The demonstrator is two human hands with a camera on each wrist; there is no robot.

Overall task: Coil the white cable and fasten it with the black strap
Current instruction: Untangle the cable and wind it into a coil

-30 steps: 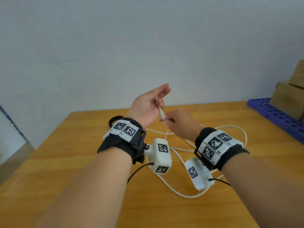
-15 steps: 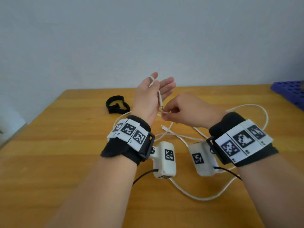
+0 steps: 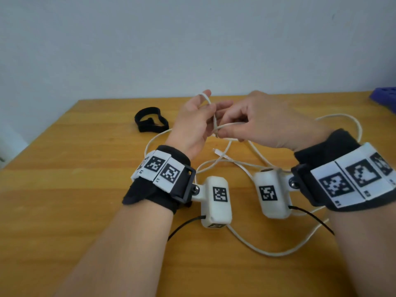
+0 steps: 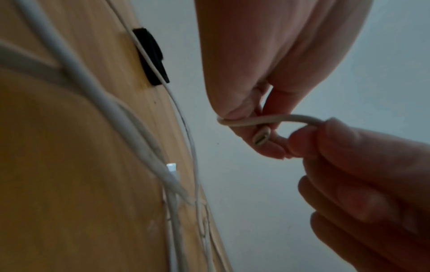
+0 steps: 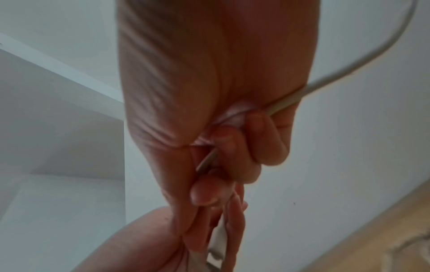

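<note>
The white cable (image 3: 257,251) sprawls in loose loops on the wooden table (image 3: 64,189). One end runs up over the raised fingertip of my left hand (image 3: 192,121), which holds the cable's connector end (image 4: 261,136) against its fingers. My right hand (image 3: 263,121) is right beside it, pinching the cable (image 5: 349,73) with curled fingers and leading a strand across to the left hand (image 4: 256,73). The cable's other connector (image 3: 216,151) lies on the table below the hands. The black strap (image 3: 151,122) lies in a closed loop at the far left, untouched.
A blue perforated tray (image 3: 385,97) sits at the table's far right edge. A plain wall stands behind the table. Cable loops run under and around both wrists.
My right hand has come up from below the left palm to level with the left fingers, bringing a strand of cable across them. The view has tilted down towards the table.
</note>
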